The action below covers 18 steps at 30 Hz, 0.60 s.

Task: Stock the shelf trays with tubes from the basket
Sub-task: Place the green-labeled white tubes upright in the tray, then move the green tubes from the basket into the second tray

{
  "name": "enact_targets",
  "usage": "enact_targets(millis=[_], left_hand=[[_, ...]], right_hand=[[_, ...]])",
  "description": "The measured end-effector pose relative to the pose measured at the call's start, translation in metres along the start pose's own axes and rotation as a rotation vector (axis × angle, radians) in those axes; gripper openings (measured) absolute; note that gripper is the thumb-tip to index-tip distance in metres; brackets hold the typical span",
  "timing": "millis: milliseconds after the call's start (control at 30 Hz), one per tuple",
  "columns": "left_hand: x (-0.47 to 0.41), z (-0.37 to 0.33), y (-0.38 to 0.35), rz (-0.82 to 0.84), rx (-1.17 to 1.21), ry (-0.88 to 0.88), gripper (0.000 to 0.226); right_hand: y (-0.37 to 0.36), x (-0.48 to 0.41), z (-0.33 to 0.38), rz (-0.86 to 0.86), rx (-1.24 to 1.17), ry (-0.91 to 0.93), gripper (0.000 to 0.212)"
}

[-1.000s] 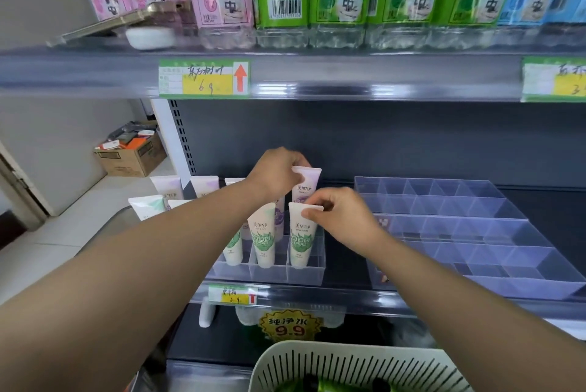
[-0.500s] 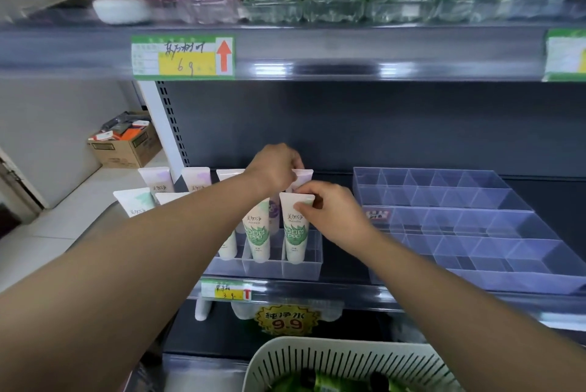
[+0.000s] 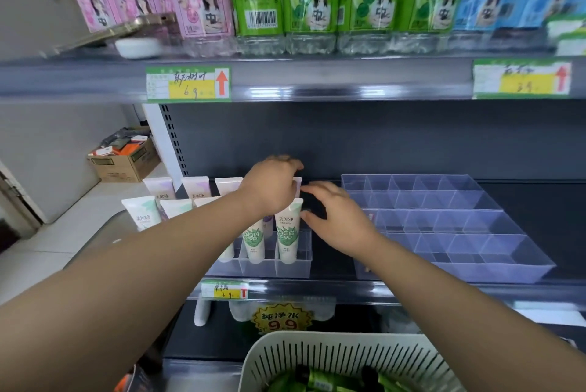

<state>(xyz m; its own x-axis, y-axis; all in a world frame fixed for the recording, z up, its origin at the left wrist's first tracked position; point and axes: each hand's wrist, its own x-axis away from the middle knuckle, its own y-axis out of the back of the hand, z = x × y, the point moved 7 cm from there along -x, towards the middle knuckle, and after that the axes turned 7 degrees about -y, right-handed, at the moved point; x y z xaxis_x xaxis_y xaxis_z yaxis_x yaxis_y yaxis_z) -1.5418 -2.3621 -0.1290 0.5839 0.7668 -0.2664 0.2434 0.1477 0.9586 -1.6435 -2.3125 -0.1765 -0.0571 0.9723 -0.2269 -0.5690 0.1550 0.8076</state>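
Observation:
A clear left tray [image 3: 293, 266] on the shelf holds several white tubes standing upright. My left hand [image 3: 271, 185] reaches over them and its fingers curl round the top of a pale purple tube [image 3: 298, 186] in a back row. The front right slot holds a green-leaf tube [image 3: 288, 233], with another [image 3: 253, 241] beside it. My right hand [image 3: 341, 219] hovers just right of the front tube with relaxed fingers, its fingertips at the tube's edge, holding nothing. Low in the view, a white slotted basket [image 3: 317, 356] contains green tubes [image 3: 318, 383].
A larger clear tray [image 3: 459, 220] with many bare compartments sits to the right on the same shelf. Bottles in pink, green and blue wrappers line the upper shelf [image 3: 317, 87]. A cardboard box [image 3: 123, 160] stands on the floor at left.
My right hand has let go of the front green-leaf tube's top and drawn slightly to the right. My left hand stays curled on the back-row tube.

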Motion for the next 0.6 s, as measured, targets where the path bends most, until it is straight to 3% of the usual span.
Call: enact_targets(millis=[300,600], left_hand=[[0.044,-0.041,0.0,0.017,-0.166,-0.016,0.061],[0.106,-0.09,-0.022,0.039,-0.169,-0.008,0.071]], right_hand=[[0.021,0.045,-0.005,0.039,0.342,-0.021,0.075],[0.023,0.103,-0.016,0.081,0.389,-0.096,0.08]])
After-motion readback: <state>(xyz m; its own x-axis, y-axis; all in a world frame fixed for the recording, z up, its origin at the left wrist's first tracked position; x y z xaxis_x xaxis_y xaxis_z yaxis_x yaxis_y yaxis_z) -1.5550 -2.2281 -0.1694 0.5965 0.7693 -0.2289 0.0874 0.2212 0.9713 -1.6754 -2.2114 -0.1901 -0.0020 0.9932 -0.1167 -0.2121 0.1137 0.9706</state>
